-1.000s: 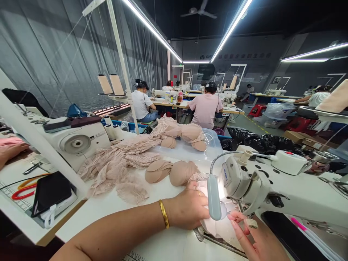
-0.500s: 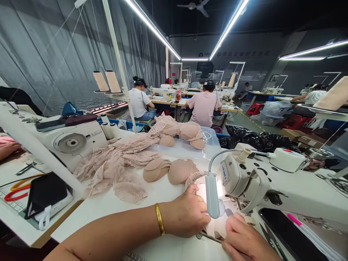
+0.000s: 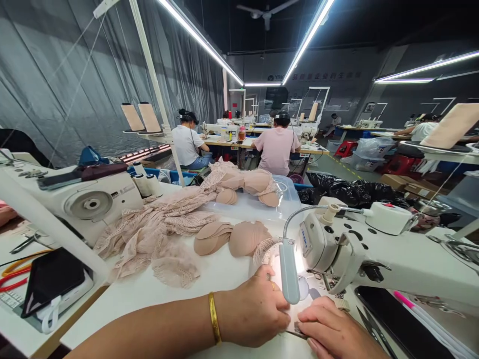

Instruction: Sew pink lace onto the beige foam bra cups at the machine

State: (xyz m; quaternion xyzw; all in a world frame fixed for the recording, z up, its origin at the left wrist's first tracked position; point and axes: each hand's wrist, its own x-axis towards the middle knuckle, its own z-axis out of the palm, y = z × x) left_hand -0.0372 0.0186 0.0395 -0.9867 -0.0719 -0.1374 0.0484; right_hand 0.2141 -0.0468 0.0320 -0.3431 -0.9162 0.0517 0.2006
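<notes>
My left hand [image 3: 254, 306], a gold bangle on its wrist, is curled closed on pale beige lace fabric [image 3: 265, 251] at the sewing machine [image 3: 333, 249]. Most of the gripped part is hidden by the hand and the grey lamp [image 3: 290, 271]. My right hand [image 3: 329, 321] lies over the machine bed just right of the left one, its fingers stretched out side by side and slightly bent. The lamp head and hands cover the needle area. Stacked beige bra cups [image 3: 247, 239] lie just beyond the lace.
A heap of beige lace pieces [image 3: 149, 234] spreads over the left of the table. A clear plastic box lid [image 3: 284, 199] carries more cups. Scissors [image 3: 370, 324] and a black phone [image 3: 396, 314] lie right of my hand. Two co-workers sit ahead.
The right hand has shifted left, closer to the left hand, and its fingers have flattened. Less beige fabric shows between the hands. The whole view has swung slightly.
</notes>
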